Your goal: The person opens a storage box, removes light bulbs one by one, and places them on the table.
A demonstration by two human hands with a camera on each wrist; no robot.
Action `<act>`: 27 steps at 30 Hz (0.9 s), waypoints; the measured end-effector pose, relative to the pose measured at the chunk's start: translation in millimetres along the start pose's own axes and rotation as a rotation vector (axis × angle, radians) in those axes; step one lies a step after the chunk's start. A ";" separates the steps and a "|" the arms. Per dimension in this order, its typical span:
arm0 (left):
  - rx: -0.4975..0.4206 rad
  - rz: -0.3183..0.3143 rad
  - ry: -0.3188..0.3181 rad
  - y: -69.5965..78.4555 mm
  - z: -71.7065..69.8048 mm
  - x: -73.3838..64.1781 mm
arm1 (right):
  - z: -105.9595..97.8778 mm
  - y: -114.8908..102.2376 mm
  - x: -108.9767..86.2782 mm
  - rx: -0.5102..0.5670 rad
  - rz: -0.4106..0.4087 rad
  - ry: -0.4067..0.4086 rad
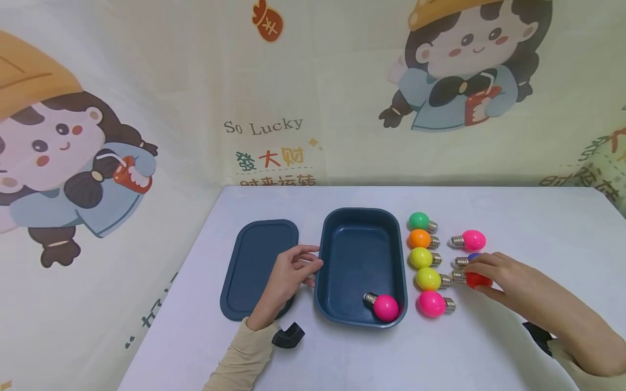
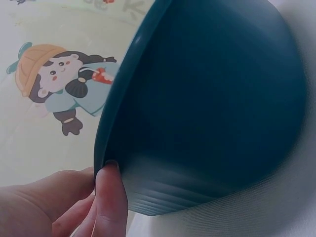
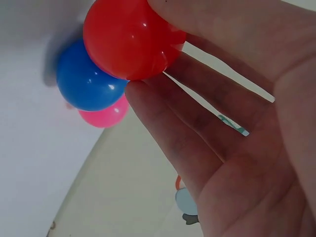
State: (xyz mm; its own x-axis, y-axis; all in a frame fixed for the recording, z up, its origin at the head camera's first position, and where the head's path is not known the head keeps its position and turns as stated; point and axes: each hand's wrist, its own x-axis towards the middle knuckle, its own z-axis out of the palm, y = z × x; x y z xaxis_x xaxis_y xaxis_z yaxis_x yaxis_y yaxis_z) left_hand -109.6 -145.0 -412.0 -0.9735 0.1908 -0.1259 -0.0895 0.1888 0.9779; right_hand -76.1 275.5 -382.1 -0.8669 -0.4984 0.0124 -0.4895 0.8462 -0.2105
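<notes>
My right hand (image 1: 506,277) grips a red light bulb (image 1: 478,280) at its round globe, thumb on one side and fingers on the other. A blue bulb (image 3: 89,76) sits right beside the red one, partly hidden by the hand in the head view. A pink bulb (image 1: 474,239) lies just beyond them. My left hand (image 1: 292,269) holds the left rim of a dark blue box (image 1: 359,213) between thumb and fingers. Inside the box, a pink bulb (image 1: 386,308) lies at the near right corner.
Right of the box is a column of bulbs: green (image 1: 419,220), orange (image 1: 419,239), yellow (image 1: 420,258), another yellow (image 1: 427,278) and pink (image 1: 432,303). A dark blue lid (image 1: 254,255) lies flat left of the box, partly under the left forearm. A printed curtain (image 1: 342,141) hangs behind the white table (image 1: 352,358).
</notes>
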 end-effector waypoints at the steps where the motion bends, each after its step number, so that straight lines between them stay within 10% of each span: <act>1: 0.001 -0.001 -0.001 0.0 -0.1 0.0 | 0.3 0.8 0.0 0.004 0.001 -0.003; 27: 0.007 0.001 0.009 -1.3 0.0 0.0 | 12.8 14.3 -4.5 -0.047 -0.017 0.067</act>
State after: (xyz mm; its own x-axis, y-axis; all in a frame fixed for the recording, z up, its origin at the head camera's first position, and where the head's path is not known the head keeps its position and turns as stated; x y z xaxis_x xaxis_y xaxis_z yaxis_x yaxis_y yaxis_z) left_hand -109.4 -145.2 -413.3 -0.9754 0.1822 -0.1237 -0.0874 0.1952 0.9769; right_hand -78.0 287.4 -397.6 -0.8618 -0.5008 0.0811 -0.5071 0.8462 -0.1637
